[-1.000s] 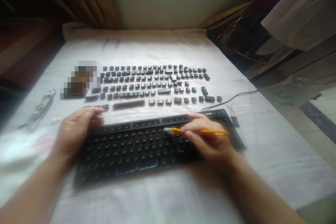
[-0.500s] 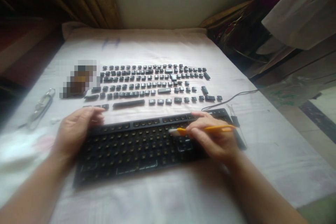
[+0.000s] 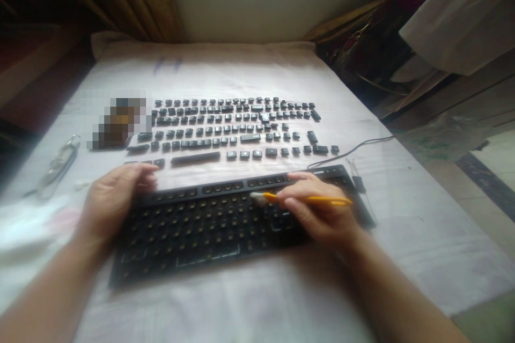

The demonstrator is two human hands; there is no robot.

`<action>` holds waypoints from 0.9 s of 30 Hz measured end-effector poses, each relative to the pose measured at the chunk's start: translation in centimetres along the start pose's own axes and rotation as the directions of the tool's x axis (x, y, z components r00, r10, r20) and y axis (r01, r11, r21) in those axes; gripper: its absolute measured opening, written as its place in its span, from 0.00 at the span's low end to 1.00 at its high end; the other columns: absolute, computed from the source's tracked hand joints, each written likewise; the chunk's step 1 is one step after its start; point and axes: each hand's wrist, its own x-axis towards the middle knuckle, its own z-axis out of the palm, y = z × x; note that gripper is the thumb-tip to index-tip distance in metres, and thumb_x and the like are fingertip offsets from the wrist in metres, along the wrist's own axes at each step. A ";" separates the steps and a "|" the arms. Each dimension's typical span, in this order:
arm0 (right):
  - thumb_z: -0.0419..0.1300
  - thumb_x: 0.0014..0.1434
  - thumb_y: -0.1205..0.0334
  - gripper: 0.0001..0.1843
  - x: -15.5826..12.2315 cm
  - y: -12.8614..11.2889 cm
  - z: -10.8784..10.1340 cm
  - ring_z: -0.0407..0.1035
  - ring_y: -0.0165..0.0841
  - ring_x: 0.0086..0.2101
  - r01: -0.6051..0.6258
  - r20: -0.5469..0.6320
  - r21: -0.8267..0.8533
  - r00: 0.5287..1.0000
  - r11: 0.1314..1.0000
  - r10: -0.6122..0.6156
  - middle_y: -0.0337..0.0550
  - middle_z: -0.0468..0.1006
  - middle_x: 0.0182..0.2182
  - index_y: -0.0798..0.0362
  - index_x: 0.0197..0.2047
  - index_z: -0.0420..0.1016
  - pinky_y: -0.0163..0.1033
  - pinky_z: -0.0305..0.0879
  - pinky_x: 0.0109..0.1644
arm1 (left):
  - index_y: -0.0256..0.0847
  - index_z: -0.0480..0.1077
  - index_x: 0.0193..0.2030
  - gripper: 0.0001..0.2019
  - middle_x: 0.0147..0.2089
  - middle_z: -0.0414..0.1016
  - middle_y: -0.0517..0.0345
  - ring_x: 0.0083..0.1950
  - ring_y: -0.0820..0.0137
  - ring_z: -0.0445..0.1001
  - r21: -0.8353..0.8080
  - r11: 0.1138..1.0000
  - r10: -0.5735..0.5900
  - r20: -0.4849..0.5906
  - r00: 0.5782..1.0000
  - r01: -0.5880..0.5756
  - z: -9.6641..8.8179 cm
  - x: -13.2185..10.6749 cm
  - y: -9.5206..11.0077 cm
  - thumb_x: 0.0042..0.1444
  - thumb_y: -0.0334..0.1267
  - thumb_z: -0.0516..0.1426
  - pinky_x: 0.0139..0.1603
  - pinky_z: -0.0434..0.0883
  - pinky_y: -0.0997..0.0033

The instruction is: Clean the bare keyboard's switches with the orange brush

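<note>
A black keyboard (image 3: 189,230) with its keycaps off lies slightly angled on the cloth, its bare key posts showing in rows. My left hand (image 3: 110,193) is closed on the keyboard's upper left end, thumb side up. Between the fingers of my right hand (image 3: 317,206) is a brush (image 3: 330,201) with an orange handle and pale bristles. The bristles are at the upper rows of posts, right of the keyboard's middle. Behind the keyboard, loose black keycaps (image 3: 209,131) lie in several rows, with a long space bar (image 3: 195,158) nearest.
A cable (image 3: 350,144) runs off to the right edge of the table. By the keyboard's right end lies a thin wire tool (image 3: 358,182). A clear, narrow object (image 3: 60,163) lies at the left, near a blurred-out item (image 3: 116,123). Pale cloth (image 3: 241,69) covers the table.
My right hand and the brush have moved a little to the left and slightly up along the keyboard. My left hand stays at the keyboard's left end.
</note>
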 end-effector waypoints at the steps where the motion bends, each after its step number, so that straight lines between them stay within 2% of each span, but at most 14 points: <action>1: 0.61 0.61 0.74 0.11 0.0 0.0 0.0 0.81 0.32 0.30 -0.001 -0.013 0.004 1.000 1.000 0.001 0.36 0.87 0.33 0.48 0.41 0.78 0.45 0.74 0.54 | 0.42 0.80 0.41 0.28 0.33 0.79 0.58 0.34 0.70 0.76 -0.002 1.000 0.001 0.000 1.000 -0.001 0.0 0.0 0.0 0.50 0.67 0.62 0.37 0.74 0.72; 8: 0.60 0.62 0.74 0.10 0.1 -0.2 -0.6 0.80 0.32 0.28 -0.020 -0.050 0.009 0.999 1.000 0.020 0.36 0.86 0.30 0.49 0.39 0.78 0.45 0.76 0.52 | 0.42 0.80 0.41 0.27 0.34 0.79 0.59 0.34 0.70 0.76 0.001 1.000 0.003 0.008 1.000 -0.003 -0.1 0.1 -0.1 0.51 0.66 0.62 0.37 0.74 0.73; 12: 0.60 0.62 0.73 0.10 0.2 -0.2 -0.7 0.79 0.32 0.27 -0.019 -0.011 -0.015 1.000 1.000 0.019 0.36 0.86 0.29 0.49 0.37 0.78 0.44 0.78 0.49 | 0.43 0.80 0.41 0.27 0.33 0.79 0.59 0.34 0.70 0.76 0.002 1.000 -0.002 0.007 1.000 0.002 -0.1 0.1 -0.2 0.51 0.66 0.62 0.37 0.74 0.73; 27: 0.60 0.64 0.72 0.10 0.3 -0.2 -0.2 0.81 0.34 0.30 0.000 -0.007 -0.036 1.000 0.999 -0.001 0.39 0.87 0.31 0.49 0.41 0.80 0.43 0.79 0.46 | 0.43 0.80 0.41 0.27 0.33 0.79 0.59 0.34 0.69 0.76 0.002 1.000 0.001 0.003 1.000 -0.001 -0.1 0.1 -0.2 0.51 0.65 0.62 0.38 0.74 0.71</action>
